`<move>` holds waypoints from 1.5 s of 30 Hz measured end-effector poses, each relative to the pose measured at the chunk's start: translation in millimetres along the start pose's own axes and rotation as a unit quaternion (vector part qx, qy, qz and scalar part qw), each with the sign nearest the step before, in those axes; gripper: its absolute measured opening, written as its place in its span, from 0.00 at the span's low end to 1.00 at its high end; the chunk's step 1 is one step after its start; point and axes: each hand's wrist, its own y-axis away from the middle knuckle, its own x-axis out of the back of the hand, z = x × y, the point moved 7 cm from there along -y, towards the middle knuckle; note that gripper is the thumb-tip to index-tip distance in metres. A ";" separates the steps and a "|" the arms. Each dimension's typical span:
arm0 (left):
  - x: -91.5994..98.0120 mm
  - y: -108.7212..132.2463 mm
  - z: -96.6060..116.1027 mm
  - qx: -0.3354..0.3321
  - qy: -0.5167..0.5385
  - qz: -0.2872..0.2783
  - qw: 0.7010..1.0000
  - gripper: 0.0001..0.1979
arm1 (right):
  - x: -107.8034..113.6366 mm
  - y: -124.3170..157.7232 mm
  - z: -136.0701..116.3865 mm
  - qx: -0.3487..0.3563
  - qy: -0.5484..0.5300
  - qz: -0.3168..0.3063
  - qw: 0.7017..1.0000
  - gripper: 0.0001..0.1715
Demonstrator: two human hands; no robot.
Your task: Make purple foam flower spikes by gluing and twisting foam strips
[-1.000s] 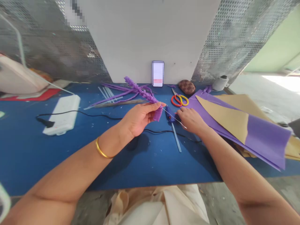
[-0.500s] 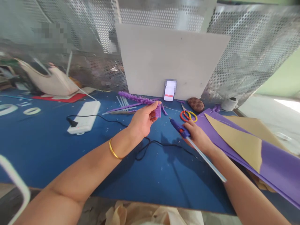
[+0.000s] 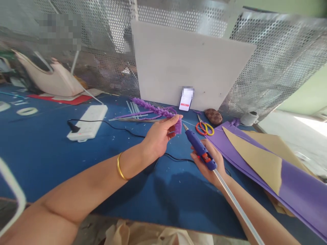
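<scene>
- Blue counter (image 3: 38, 163) backed by a white board (image 3: 191, 64) and a perforated metal screen (image 3: 281, 58); a phone (image 3: 185, 102) leans on the board at 12 o'clock.
- Left hand (image 3: 158, 137): grip pinched on a purple foam flower stem (image 3: 155, 110), which points toward 10 o'clock, held up above the counter; a gold bangle (image 3: 119, 166) circles the wrist.
- Right hand (image 3: 206, 163): grip wrapped around a blue hot glue gun (image 3: 200, 151), its nozzle tilted toward 11 o'clock, just beside the foam stem's lower end, not touching. A long glue stick (image 3: 237, 207) runs from its rear along the forearm.
- Red-and-yellow scissors (image 3: 204, 129) lie at 1 o'clock from the right hand.
- Purple foam sheets (image 3: 301, 194) and tan sheets (image 3: 255, 163) lie at 3 o'clock.
- White power strip (image 3: 87, 122) sits at 9 o'clock, its black cord (image 3: 122, 131) trailing under the hands.
</scene>
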 end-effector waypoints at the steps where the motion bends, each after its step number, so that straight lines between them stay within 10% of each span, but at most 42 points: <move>1: -0.7 0.7 -0.9 0.002 0.001 -0.003 1.000 0.14 | -0.5 0.3 -0.4 0.002 0.003 -0.001 1.000 0.08; 45: -3.2 4.7 -1.3 0.002 -0.007 -0.016 1.000 0.13 | 0.1 -2.9 -3.0 -0.026 0.043 -0.003 0.999 0.08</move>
